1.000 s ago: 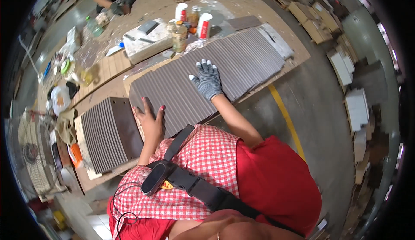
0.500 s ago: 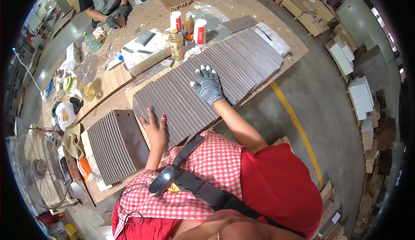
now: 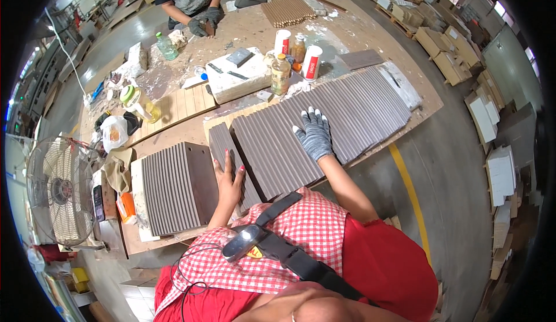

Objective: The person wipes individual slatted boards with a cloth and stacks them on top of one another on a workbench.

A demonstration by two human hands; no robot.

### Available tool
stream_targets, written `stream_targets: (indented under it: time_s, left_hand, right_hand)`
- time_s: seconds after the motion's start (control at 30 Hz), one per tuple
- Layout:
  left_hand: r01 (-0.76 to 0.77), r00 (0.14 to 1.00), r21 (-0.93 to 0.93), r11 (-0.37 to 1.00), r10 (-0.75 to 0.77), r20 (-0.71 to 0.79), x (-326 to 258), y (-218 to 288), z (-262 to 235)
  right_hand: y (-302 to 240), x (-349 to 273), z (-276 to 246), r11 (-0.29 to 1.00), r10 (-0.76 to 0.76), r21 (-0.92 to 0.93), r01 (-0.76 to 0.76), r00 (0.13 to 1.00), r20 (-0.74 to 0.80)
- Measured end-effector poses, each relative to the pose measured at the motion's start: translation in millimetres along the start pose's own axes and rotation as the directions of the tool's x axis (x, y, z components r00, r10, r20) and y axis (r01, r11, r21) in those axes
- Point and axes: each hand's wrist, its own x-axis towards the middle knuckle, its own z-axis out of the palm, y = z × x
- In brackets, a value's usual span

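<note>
A long row of grey-brown slats (image 3: 278,148) lies side by side across the table. My right hand (image 3: 316,136), in a grey glove with white fingertips, rests flat on them with its fingers spread. Bare and with fingers apart, my left hand (image 3: 229,184) lies on a narrow group of slats (image 3: 222,141). A dark gap parts this group from the long row. To the left of that hand stands a block of stacked slats (image 3: 168,186), its flat end face showing two small holes.
Behind the row are a white slab (image 3: 240,81), a yellow-capped bottle (image 3: 281,74) and a red-and-white container (image 3: 312,62). A fan (image 3: 61,190) stands at the left. Across the table, a co-worker's gloved hands (image 3: 205,23) hold a small brown piece.
The narrow group of slats under my left hand has come apart from the long row, leaving a gap. My right hand stays on the row. The whole view has shifted.
</note>
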Motion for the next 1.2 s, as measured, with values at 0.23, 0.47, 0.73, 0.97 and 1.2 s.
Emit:
stream_targets:
  time_s: [0.23,0.47,0.73,0.97,1.2]
  left_hand:
    - [-0.113,0.993,0.125,0.986,0.11,0.028,-6.1,-4.7,-29.8]
    - [-0.078,0.997,0.245,0.966,0.074,0.023,-17.7,23.8,-53.4]
    - [0.109,0.994,0.204,0.973,-0.104,-0.034,-10.4,38.0,-48.4]
    - [0.317,0.945,0.209,0.925,-0.289,-0.155,-12.8,15.9,-40.2]
    - [0.286,0.951,0.088,0.954,-0.271,-0.149,-19.8,18.4,-48.5]
  right_hand:
    - [2.6,-3.1,0.7,0.999,-0.003,-0.041,0.002,1.0,-0.017]
    - [-3.3,-5.6,-8.1,0.999,-0.009,-0.04,0.009,1.0,0.0]
    - [-5.4,1.6,-10.1,0.999,-0.002,-0.051,0.008,0.995,0.104]
    - [-37.0,31.5,-3.1,0.899,-0.09,0.438,0.001,0.979,0.183]
    - [-110.4,38.8,3.1,0.579,-0.318,0.814,0.04,0.931,0.18]
